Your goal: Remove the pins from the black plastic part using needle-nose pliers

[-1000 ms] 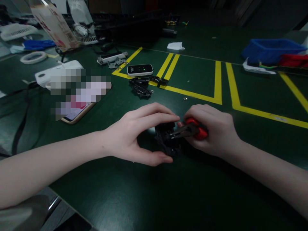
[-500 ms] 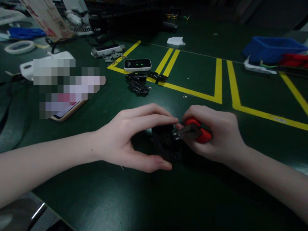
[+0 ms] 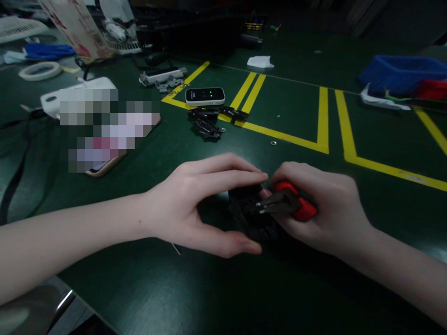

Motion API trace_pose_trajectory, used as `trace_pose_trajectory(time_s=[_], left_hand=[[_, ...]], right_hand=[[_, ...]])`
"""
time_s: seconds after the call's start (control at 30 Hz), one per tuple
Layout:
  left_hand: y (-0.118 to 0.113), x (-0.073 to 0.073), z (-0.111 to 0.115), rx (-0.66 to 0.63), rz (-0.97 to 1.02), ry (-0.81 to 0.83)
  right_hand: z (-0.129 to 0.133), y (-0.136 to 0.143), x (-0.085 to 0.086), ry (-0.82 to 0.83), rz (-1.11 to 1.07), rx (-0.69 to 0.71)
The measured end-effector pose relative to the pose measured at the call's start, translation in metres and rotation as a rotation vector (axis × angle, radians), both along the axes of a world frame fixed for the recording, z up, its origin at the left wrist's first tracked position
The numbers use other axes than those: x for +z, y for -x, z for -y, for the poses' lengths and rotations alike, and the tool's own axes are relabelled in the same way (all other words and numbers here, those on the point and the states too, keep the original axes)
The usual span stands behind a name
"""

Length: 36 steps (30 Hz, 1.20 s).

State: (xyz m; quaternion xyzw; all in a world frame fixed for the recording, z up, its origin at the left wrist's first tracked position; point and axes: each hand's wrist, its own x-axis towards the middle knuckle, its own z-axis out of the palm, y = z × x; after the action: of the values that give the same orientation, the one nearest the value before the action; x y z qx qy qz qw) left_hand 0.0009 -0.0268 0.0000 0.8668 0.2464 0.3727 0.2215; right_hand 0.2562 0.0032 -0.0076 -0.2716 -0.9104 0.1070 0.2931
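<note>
A dark black part (image 3: 249,211) lies on the green table, held between the thumb and fingers of my left hand (image 3: 199,204). My right hand (image 3: 324,200) is wrapped round red-handled pliers (image 3: 303,207). The metal jaws point left, over the black part, with their tips slightly apart. Whether the tips touch the part is too dark to tell. Beyond my hands lie more black pieces (image 3: 206,128) and a small metal ring (image 3: 273,143).
A phone (image 3: 122,135) and a white device (image 3: 84,88) lie at the left. Behind the black pieces sits a small device with green lights (image 3: 205,96). A blue bin (image 3: 401,72) stands at the far right. Yellow tape (image 3: 279,136) marks the table (image 3: 157,298).
The whole view has shifted a little, so the table items appear further right. Both hands appear slightly right and lower, with the pliers' jaws a little further over the black part.
</note>
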Motion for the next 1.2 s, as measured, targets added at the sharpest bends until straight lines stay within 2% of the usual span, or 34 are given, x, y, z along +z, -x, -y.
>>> trace_pose_trajectory(time_s=[0.5, 0.83, 0.97, 1.2], left_hand=[[0.003, 0.001, -0.002, -0.013, -0.010, -0.047], [0.004, 0.003, -0.002, 0.021, 0.016, -0.075], [0.003, 0.002, -0.001, 0.051, 0.018, -0.096], [0.004, 0.003, -0.001, 0.030, 0.025, -0.081]], right_hand=[[0.001, 0.001, -0.001, -0.016, 0.009, -0.027], [0.003, 0.002, 0.010, -0.022, 0.037, -0.071], [0.001, 0.001, 0.010, -0.057, 0.028, -0.046], [0.002, -0.001, 0.011, -0.063, 0.053, -0.057]])
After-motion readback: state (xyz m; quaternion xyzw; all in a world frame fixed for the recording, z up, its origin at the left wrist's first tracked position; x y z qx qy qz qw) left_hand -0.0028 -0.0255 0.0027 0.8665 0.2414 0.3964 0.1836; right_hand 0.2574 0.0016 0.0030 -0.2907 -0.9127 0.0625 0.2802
